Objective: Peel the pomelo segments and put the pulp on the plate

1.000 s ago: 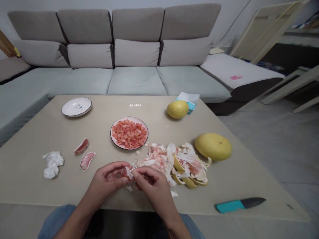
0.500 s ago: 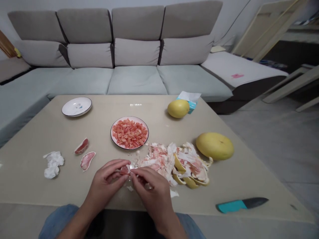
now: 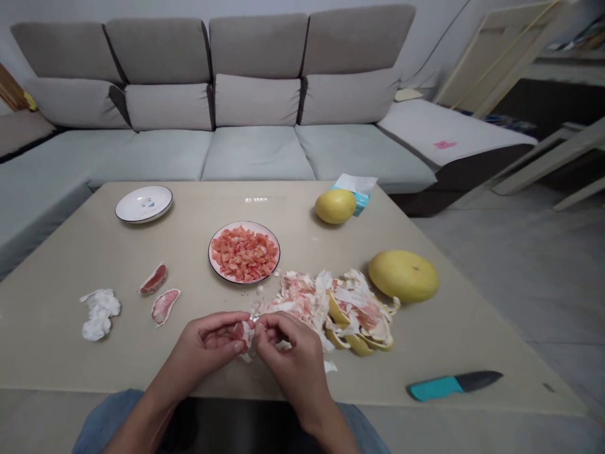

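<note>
A partly peeled pomelo segment, pink with white membrane, sits between the thumb and fingers of my left hand. Close against its right side, my right hand pinches at the membrane with thumb and forefinger. Beyond the hands, pink pomelo pulp fills a dark-rimmed plate. Right of the plate lies a heap of peel and membrane scraps, partly hidden by my right hand. Two unpeeled segments, one upper and one lower, rest on the table to the left.
A crumpled tissue lies at left, an unfilled plate behind it. Two whole pomelos, one far and one near, stand right, with a tissue box. A teal-handled knife lies near the table's front edge.
The segment has turned in my left fingers and shows more white membrane. My right hand has shifted slightly right, its fingers still at the membrane. The view has moved a little.
</note>
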A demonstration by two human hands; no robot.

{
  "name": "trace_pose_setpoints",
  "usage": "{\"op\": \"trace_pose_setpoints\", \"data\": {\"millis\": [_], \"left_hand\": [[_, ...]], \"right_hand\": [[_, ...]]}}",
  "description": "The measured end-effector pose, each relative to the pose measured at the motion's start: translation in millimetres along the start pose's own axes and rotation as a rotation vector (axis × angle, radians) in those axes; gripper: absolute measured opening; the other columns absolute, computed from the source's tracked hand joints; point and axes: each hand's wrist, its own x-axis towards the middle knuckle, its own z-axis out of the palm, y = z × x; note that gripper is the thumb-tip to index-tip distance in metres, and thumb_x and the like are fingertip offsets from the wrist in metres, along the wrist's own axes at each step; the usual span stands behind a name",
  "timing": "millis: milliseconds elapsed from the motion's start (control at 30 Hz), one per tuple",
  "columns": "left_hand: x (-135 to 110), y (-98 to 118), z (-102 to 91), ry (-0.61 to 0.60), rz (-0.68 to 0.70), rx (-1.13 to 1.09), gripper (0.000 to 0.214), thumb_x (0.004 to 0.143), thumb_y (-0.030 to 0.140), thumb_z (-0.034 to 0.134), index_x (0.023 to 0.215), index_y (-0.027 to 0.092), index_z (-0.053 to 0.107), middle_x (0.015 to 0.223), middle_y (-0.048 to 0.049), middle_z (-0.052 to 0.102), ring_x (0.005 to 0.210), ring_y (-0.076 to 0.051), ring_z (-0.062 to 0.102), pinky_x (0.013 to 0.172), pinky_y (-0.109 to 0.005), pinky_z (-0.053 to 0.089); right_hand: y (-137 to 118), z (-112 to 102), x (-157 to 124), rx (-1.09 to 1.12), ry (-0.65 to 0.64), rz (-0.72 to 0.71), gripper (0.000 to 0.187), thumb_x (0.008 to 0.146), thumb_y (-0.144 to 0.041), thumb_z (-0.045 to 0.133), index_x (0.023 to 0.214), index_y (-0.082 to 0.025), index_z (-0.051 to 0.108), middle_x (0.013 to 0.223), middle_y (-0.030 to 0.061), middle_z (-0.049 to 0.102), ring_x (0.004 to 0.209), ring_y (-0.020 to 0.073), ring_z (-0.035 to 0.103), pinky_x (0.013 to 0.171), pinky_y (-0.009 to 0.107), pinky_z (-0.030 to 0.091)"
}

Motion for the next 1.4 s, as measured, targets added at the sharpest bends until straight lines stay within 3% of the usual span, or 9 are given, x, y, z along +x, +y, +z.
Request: {"op": "trace_pose_setpoints", "data": {"millis": [167,333,433,600,700,1033,1200,1267,1400], "left_hand": [[-1,3,-2.0,-0.035,-0.031,-0.088,0.037,0.071,0.023,0.078,0.108,0.022,0.073,0.097,-0.0071,0.075,0.086,-0.019,0.068,0.076,-0.027,0.055],[0,3,-2.3,-0.010,0.021,-0.081,0.036,0.070,0.023,0.078,0.106,0.023,0.074,0.118,-0.0073,0.065,0.098,-0.023,0.065,0.078,-0.029,0.055],[1,1,-1.8,0.007,0.037,-0.081,0.036,0.069,0.021,0.078,0.105,0.023,0.074,0.113,-0.0060,0.066,0.098,-0.022,0.065,0.083,-0.030,0.054],[2,-1,-0.5,0.002,0.016,-0.129,0.031,0.069,0.018,0.079,0.100,0.021,0.073,0.090,-0.0036,0.072,0.087,-0.016,0.066,0.080,-0.026,0.054],[2,-2,0.0,-0.044,0.006,-0.148,0.029,0.071,0.018,0.078,0.099,0.020,0.072,0.087,-0.0036,0.072,0.081,-0.014,0.065,0.074,-0.024,0.053],[-1,4,2.3,-0.075,-0.059,-0.197,0.031,0.069,0.018,0.080,0.099,0.017,0.073,0.086,-0.0055,0.073,0.080,-0.015,0.065,0.071,-0.023,0.053],[-5,8,0.2,-0.100,-0.116,-0.247,0.042,0.062,0.017,0.085,0.101,0.019,0.072,0.093,-0.0063,0.071,0.076,-0.014,0.063,0.066,-0.023,0.051],[-5,9,-1.1,-0.129,-0.133,-0.255,0.044,0.063,0.020,0.084,0.105,0.019,0.071,0.089,-0.0058,0.071,0.074,-0.013,0.063,0.065,-0.022,0.050],[-5,12,-1.0,-0.132,-0.125,-0.264,0.039,0.067,0.025,0.082,0.104,0.017,0.071,0.079,-0.0036,0.070,0.071,-0.012,0.061,0.067,-0.021,0.048]], "right_hand": [[2,-9,3,0.069,0.054,0.018,0.014,0.088,-0.020,0.055,0.079,-0.019,0.066,0.074,0.0032,0.067,0.064,0.0140,0.060,0.059,0.024,0.048],[-2,-15,4,0.178,-0.120,0.034,0.015,0.088,-0.023,0.059,0.096,-0.022,0.071,0.091,0.0054,0.071,0.074,0.0160,0.065,0.060,0.024,0.050],[-3,-9,2,0.164,-0.141,0.029,0.008,0.084,-0.024,0.064,0.089,-0.022,0.071,0.085,0.0038,0.070,0.069,0.0153,0.063,0.057,0.024,0.048],[3,7,-7,-0.059,-0.040,-0.205,0.015,0.091,-0.015,0.048,0.083,-0.020,0.060,0.077,0.0050,0.064,0.072,0.0180,0.058,0.064,0.028,0.044],[7,13,-9,-0.171,0.058,-0.288,0.016,0.091,-0.011,0.042,0.085,-0.019,0.054,0.077,0.0056,0.061,0.074,0.0194,0.056,0.067,0.030,0.043],[10,10,-4,-0.206,0.130,-0.222,0.016,0.092,-0.012,0.042,0.082,-0.020,0.051,0.076,0.0040,0.057,0.073,0.0184,0.054,0.067,0.029,0.041],[20,0,2,-0.235,0.181,-0.170,0.014,0.093,-0.014,0.044,0.086,-0.018,0.055,0.080,0.0049,0.060,0.075,0.0183,0.056,0.069,0.029,0.044],[27,-4,4,-0.288,0.119,-0.127,0.016,0.090,-0.010,0.044,0.090,-0.017,0.059,0.084,0.0065,0.063,0.079,0.0195,0.059,0.072,0.030,0.045],[40,-7,4,-0.464,-0.148,-0.046,0.037,0.076,0.003,0.049,0.102,-0.018,0.066,0.094,0.0086,0.071,0.088,0.0223,0.064,0.076,0.030,0.048]]}}
